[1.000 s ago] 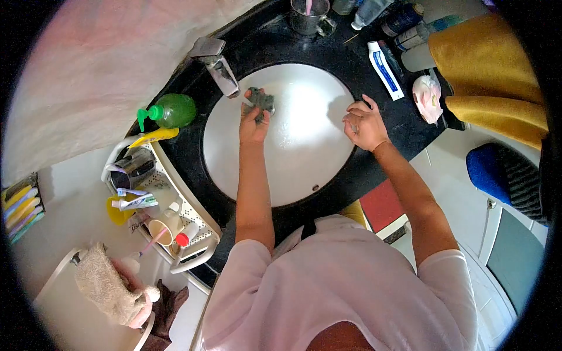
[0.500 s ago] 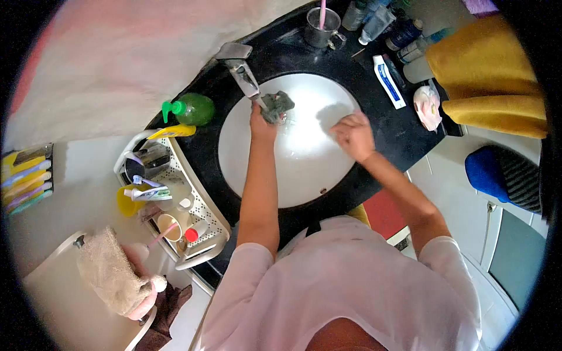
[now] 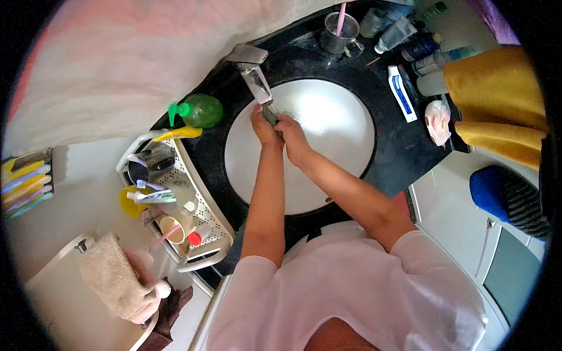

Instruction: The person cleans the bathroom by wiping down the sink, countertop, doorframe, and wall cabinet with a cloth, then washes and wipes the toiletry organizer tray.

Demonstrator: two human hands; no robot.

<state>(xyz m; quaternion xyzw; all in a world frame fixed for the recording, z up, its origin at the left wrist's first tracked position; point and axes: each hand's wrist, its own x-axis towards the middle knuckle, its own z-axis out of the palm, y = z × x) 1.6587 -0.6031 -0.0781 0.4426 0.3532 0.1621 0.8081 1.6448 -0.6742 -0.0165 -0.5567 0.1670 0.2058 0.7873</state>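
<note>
Under the faucet (image 3: 256, 82), a crumpled grey-green cloth (image 3: 271, 116) is squeezed between both hands above the white sink basin (image 3: 345, 123). My left hand (image 3: 265, 128) holds it from the left side, right below the spout. My right hand (image 3: 294, 138) is closed on its right side, the fingers curled over it. Most of the cloth is hidden by the hands. A thin stream from the spout seems to reach the cloth.
A green soap bottle (image 3: 202, 111) and a white basket (image 3: 213, 219) of toiletries stand left of the basin. Toothpaste (image 3: 401, 93), a metal mug (image 3: 338, 41) and several bottles are at the right and back. A yellow towel (image 3: 492, 88) hangs at the right.
My right hand has come in from the basin's right side and closed on the cloth beside my left hand. The cloth is now more compressed. The view has shifted slightly.
</note>
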